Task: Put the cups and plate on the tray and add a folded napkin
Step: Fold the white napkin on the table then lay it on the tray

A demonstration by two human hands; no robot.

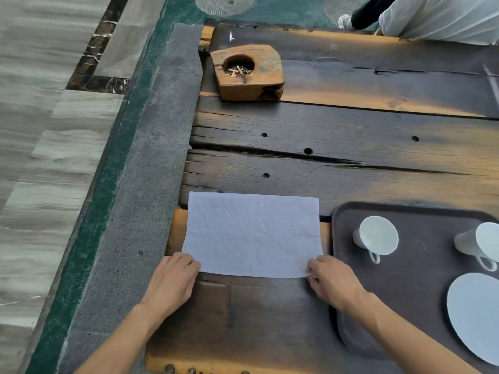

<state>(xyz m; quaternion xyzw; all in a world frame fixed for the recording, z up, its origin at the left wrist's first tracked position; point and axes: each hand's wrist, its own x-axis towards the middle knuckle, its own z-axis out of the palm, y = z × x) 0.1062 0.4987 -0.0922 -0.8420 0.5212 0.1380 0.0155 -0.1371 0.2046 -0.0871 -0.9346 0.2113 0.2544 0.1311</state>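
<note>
A white napkin [252, 234] lies flat on the dark wooden table, left of the tray. My left hand [172, 282] pinches its near left corner and my right hand [330, 282] pinches its near right corner. The dark brown tray [405, 298] sits at the right. On it stand two white cups, one [378, 236] toward the tray's far left and one [483, 242] at the frame's right edge, both tilted by the wide lens. A white plate [475, 317] rests on the tray's near right part, cut off by the frame.
A wooden ashtray [248, 72] with cigarette butts stands at the table's far left. A person in white clothing [437, 17] is at the far right edge. The table's left edge [186, 184] drops to a grey stone step and tiled floor.
</note>
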